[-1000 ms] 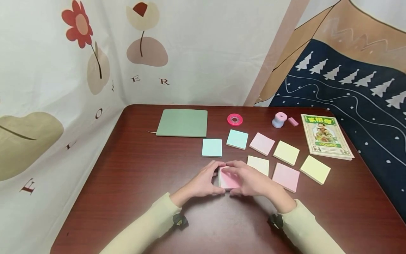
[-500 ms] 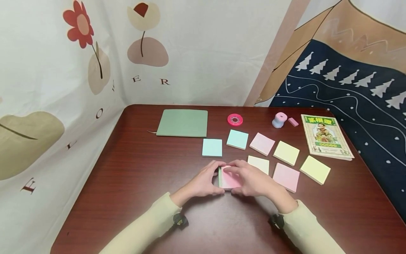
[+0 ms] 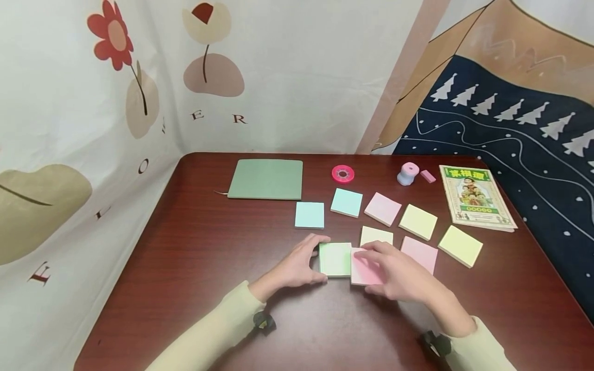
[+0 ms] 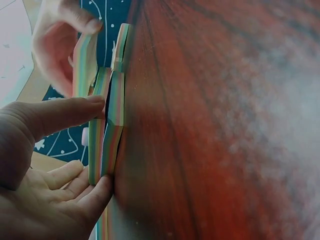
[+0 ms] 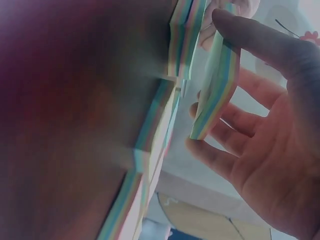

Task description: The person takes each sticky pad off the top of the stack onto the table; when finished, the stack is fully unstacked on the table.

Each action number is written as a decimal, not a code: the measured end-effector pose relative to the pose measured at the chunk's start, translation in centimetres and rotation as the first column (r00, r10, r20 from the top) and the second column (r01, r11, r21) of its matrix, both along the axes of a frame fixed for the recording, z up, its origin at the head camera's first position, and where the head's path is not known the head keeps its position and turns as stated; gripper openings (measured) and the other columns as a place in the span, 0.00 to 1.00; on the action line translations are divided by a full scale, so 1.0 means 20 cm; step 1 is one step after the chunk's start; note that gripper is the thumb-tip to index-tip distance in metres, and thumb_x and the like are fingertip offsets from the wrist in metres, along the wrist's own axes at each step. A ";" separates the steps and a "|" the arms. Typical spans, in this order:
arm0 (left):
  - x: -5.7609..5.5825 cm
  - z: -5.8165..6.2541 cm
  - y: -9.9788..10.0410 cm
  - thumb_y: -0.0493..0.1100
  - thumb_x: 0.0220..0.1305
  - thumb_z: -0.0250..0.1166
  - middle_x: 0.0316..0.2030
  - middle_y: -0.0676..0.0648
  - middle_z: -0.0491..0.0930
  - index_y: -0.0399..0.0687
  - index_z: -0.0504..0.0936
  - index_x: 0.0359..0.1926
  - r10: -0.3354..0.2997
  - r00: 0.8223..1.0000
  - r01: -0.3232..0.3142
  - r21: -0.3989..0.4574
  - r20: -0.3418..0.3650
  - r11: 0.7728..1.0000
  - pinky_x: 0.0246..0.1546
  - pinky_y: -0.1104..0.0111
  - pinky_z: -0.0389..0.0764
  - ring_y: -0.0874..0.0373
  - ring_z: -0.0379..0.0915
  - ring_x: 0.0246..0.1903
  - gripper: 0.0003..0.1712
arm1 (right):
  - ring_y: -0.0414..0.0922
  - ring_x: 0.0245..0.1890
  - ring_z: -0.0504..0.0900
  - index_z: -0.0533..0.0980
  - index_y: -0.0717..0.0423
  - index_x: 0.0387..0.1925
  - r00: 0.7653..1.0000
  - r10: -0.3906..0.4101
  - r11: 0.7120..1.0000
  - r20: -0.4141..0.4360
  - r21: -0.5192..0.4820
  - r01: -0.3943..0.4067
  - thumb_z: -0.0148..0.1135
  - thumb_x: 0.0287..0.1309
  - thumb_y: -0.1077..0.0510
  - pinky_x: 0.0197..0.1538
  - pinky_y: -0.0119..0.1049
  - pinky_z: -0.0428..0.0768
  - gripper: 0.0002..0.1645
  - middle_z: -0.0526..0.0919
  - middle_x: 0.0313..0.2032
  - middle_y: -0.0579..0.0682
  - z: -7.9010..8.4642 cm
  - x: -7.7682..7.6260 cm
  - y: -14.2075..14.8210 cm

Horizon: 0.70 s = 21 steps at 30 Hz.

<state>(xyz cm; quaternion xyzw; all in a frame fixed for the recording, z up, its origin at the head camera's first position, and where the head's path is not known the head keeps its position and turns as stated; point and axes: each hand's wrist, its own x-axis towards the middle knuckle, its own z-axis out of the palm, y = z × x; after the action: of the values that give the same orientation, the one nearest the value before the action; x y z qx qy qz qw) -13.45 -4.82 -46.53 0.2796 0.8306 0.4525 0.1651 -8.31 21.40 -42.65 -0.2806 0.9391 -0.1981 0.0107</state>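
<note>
In the head view my left hand (image 3: 299, 265) grips the near and far edges of a green-topped sticky note pad (image 3: 335, 260). The left wrist view shows this pad (image 4: 97, 145) lying on a second multicoloured pad (image 4: 113, 145), thumb on one side and fingers on the other. My right hand (image 3: 401, 273) holds a pink-topped sticky note pad (image 3: 362, 270) just right of that stack. Seen from the right wrist, the held pad (image 5: 220, 95) is raised off the table between thumb and fingers, its striped edge showing.
Beyond the hands lie blue pads (image 3: 309, 215), a pink pad (image 3: 382, 208), yellow pads (image 3: 417, 221) and a cream pad (image 3: 377, 235). Another pink pad (image 3: 419, 252) is partly behind my right hand. Farther back are a green notebook (image 3: 265, 179), a pink ring-shaped roll (image 3: 343, 174) and a booklet (image 3: 475, 196).
My right hand has lifted the pink-topped pad off the stack and moved it right, uncovering the green-topped pad. My left hand has stayed in place.
</note>
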 end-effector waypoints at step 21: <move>0.01 0.00 0.00 0.31 0.43 0.78 0.59 0.46 0.69 0.39 0.66 0.65 -0.005 1.000 0.004 -0.004 -0.019 1.000 0.59 0.69 0.73 0.50 0.69 0.60 0.47 | 0.53 0.52 0.77 0.80 0.55 0.52 0.997 0.037 0.999 -0.071 0.026 -0.035 0.83 0.33 0.54 0.56 0.51 0.76 0.38 0.78 0.52 0.56 -0.11 0.16 0.08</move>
<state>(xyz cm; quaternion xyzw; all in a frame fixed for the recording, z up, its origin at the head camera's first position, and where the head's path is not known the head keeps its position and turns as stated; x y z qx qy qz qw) -13.34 -4.88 -46.55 0.2855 0.8324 0.4476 0.1587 -5.07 23.07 -44.86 -0.3043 0.9360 -0.1763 -0.0156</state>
